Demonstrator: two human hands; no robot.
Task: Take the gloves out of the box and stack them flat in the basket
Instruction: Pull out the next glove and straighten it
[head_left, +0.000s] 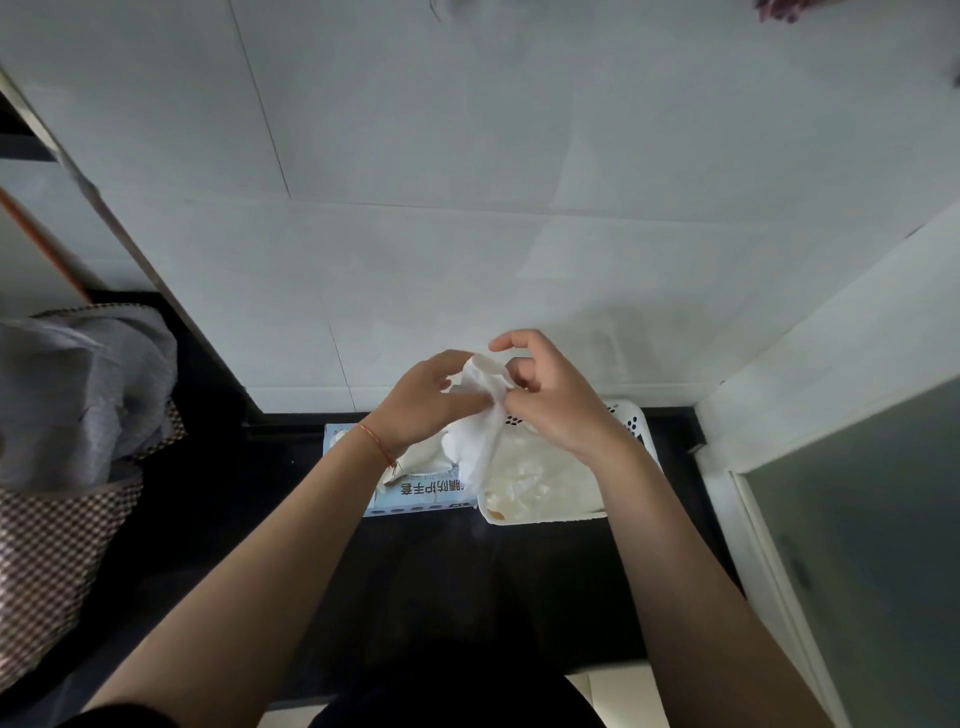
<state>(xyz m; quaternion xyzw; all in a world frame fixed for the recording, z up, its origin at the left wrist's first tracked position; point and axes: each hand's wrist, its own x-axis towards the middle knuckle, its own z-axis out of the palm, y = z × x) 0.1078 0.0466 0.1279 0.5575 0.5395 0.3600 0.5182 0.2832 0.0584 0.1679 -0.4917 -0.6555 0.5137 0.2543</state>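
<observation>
Above the dark worktop (447, 582), both hands are meeting over a white glove (480, 415). The left hand (423, 397) is pinching the glove's left side, its fingers curled into the crumpled material. The right hand (550, 395) is gripping the glove's right edge between thumb and bent fingers, with the forefinger arched up clear of it. The glove is hanging down between the two grips, its lower end trailing over the gap between the box (415, 491) and the basket (540, 514).

The box is lying on the worktop under the left wrist, pale blue with printed characters on its near side, and more white material seems to be poking out of its top, though the arm is hiding much of it. Just beside it on the right, touching or nearly so, the white perforated basket is holding a pale heap of gloves (540, 473). A thin orange band (376, 441) is circling the left wrist. At far left a checked bag (57, 561) is holding grey cloth (78, 395).
</observation>
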